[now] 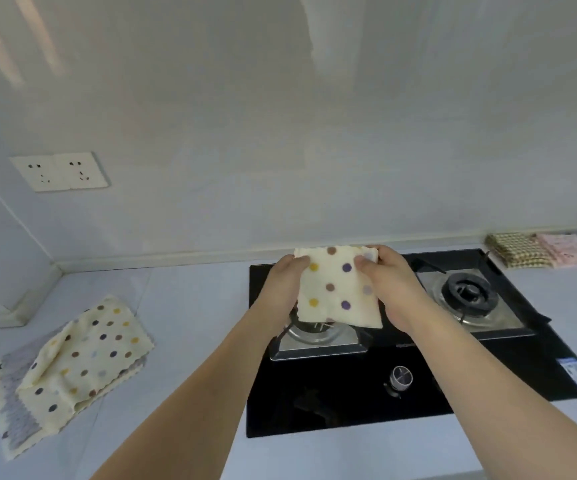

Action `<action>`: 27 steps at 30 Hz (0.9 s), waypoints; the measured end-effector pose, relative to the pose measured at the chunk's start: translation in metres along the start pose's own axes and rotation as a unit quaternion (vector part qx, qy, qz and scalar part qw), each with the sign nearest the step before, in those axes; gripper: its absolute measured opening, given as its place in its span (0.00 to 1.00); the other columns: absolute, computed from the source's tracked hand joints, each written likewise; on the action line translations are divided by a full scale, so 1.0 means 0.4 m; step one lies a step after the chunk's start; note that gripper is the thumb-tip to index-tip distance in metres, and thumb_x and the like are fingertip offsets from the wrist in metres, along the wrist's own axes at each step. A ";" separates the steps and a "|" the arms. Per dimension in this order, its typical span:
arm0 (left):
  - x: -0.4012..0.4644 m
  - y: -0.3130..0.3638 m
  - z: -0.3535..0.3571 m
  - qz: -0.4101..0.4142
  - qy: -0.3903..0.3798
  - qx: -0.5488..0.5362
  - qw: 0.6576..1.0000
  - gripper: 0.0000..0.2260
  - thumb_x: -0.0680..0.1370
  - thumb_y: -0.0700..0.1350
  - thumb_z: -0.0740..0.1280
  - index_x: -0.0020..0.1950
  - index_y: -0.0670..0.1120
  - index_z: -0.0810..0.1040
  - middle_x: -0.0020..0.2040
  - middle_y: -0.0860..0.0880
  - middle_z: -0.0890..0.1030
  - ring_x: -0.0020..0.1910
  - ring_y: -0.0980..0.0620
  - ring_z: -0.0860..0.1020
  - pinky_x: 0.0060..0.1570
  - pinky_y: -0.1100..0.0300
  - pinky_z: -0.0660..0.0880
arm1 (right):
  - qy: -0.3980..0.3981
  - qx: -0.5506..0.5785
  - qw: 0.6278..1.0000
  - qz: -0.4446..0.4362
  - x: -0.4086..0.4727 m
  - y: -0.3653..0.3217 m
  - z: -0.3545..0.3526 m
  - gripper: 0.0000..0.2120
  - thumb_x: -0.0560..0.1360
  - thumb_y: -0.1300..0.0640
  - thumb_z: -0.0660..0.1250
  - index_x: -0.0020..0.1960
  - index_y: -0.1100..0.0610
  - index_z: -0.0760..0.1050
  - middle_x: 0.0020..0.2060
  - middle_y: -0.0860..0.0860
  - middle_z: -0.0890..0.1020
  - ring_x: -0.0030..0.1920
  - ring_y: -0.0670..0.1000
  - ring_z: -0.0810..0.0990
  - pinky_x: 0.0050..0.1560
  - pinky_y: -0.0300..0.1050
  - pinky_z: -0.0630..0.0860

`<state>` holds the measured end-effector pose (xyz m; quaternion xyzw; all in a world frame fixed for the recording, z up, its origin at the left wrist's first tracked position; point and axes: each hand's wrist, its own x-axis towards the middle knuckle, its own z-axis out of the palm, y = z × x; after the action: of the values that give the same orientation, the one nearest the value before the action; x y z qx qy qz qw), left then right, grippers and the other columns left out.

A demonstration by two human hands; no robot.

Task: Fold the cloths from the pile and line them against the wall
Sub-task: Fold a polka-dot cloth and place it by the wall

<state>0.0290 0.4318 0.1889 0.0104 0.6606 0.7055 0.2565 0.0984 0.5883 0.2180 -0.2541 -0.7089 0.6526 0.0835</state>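
Note:
A folded cream cloth with coloured dots (337,289) hangs in the air above the left burner of the hob. My left hand (285,285) pinches its upper left corner and my right hand (389,285) pinches its upper right corner, thumbs on the front face. The pile of unfolded cloths (72,362) lies on the counter at the left, a dotted cream one on top of a grey one. Two folded cloths rest against the wall at the far right: a checked brown one (515,251) and a pink one (569,249).
A black glass gas hob (349,410) with two burners (467,292) and a knob (401,377) fills the middle of the pale counter (193,306). A double wall socket (60,171) sits on the white backsplash at the left.

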 end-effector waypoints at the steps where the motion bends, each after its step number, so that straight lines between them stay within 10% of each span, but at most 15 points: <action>1: 0.009 -0.007 0.059 -0.004 0.005 0.006 1.000 0.13 0.77 0.53 0.63 0.54 0.46 0.77 0.50 0.46 0.81 0.49 0.46 0.80 0.49 0.52 0.76 | 0.004 0.006 1.000 0.006 0.010 0.002 -0.050 0.07 0.79 0.57 0.62 0.55 0.54 0.75 0.52 0.52 0.82 0.52 0.57 0.81 0.54 0.59 0.79; 11: 0.115 -0.058 0.509 0.118 0.092 0.291 0.945 0.11 0.83 0.52 0.51 0.56 0.46 0.66 0.35 0.49 0.73 0.32 0.51 0.72 0.31 0.58 0.66 | 0.035 0.062 0.990 0.120 0.161 0.056 -0.446 0.10 0.79 0.59 0.62 0.60 0.58 0.74 0.52 0.56 0.83 0.50 0.60 0.83 0.50 0.65 0.79; 27: 0.355 -0.160 1.257 0.032 0.020 0.214 0.976 0.10 0.83 0.49 0.55 0.57 0.46 0.71 0.45 0.49 0.75 0.39 0.53 0.74 0.40 0.57 0.74 | 0.026 0.137 0.959 0.246 0.428 0.232 -1.172 0.11 0.80 0.58 0.60 0.59 0.59 0.74 0.49 0.58 0.83 0.47 0.59 0.82 0.44 0.54 0.80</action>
<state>0.1057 0.9510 0.1466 0.0721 0.8008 0.5556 0.2118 0.1859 1.0845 0.1546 -0.4232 -0.5257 0.7374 -0.0272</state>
